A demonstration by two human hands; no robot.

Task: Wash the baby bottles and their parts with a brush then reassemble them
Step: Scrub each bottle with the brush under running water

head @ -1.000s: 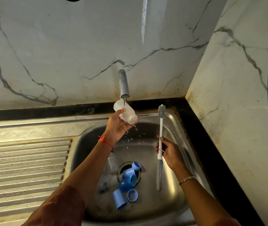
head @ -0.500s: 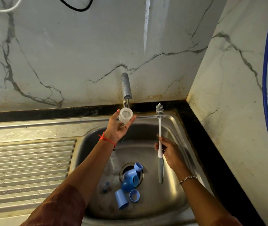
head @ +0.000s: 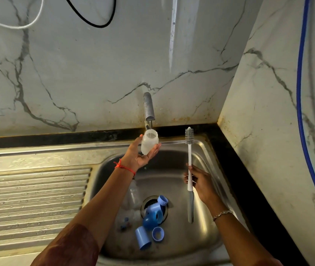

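While a thin stream falls from the tap [head: 149, 106] at 12 o'clock of the sink [head: 172, 177], the left hand [head: 140, 157] holds a translucent baby bottle [head: 149, 144] mouth-up under the spout, thumb on one side and fingers on the other. At 3 o'clock the right hand [head: 199, 180] grips the bottle brush [head: 189, 150] mid-handle, bristles up. Blue caps and rings [head: 153, 216] lie over the drain towards 6 o'clock, with what may be another clear bottle [head: 133, 196] beside them.
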